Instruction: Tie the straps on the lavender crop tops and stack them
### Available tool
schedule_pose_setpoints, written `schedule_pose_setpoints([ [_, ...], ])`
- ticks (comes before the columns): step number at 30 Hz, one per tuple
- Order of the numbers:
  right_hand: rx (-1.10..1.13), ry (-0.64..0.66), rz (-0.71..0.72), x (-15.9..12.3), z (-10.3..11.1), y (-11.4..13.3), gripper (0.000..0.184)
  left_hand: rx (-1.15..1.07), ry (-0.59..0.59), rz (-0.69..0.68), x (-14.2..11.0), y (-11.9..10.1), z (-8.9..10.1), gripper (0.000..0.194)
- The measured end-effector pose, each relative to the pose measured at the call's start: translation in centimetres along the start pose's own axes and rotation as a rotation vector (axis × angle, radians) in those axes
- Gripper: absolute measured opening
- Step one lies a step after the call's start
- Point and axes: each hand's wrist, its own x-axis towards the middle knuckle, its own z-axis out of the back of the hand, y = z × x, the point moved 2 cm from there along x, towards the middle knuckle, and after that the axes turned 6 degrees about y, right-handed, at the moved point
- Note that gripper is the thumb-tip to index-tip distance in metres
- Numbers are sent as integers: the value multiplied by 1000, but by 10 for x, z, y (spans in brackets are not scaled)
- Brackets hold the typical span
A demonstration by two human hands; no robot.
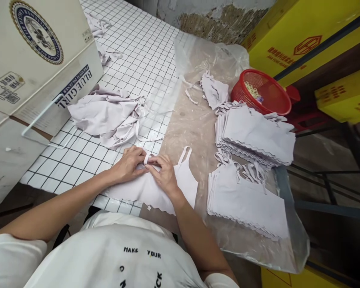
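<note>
A pale lilac strappy top (187, 182) lies flat on the table edge in front of me, one shoulder strap looped up at its right end. My left hand (129, 163) pinches the other strap (147, 157) between thumb and fingers. Close against it, my right hand (163, 173) is closed on the same strap from the other side. Both hands rest low over the fabric and cover part of it. Just beyond them is a crumpled pile of matching tops (105, 114), with loose straps trailing to the right.
Two neat stacks of tops, a farther one (258, 130) and a nearer one (246, 200), sit at the right on clear plastic sheeting (192, 132). A red basket (276, 96) holds small pale bits. A carton (78, 48) stands at left; yellow boxes (306, 36) stand at right.
</note>
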Motion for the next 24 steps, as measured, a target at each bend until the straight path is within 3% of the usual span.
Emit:
schedule_pose_setpoints([
  [3, -163, -86, -57, -19, 32, 10, 17, 122, -208, 120, -22, 1, 6, 24],
  [5, -280, -137, -162, -47, 55, 11, 21, 214, -293, 263, -45, 2, 10, 29],
  [9, -541, -189, -436, -122, 78, -1, 28, 304, -249, 517, -89, -1, 7, 42],
  [13, -686, -200, -705, -172, 65, -7, 25, 308, -200, 578, -111, -6, -2, 42],
  [17, -634, -177, -848, -174, 55, 0, 24, 255, -100, 564, -109, -8, 0, 36],
  [20, -534, -174, -849, -166, 56, 5, 21, 157, 19, 684, -105, -11, 6, 39],
  [24, -408, -224, -772, -166, 60, 3, 14, -18, -21, 769, -111, -17, 9, 48],
])
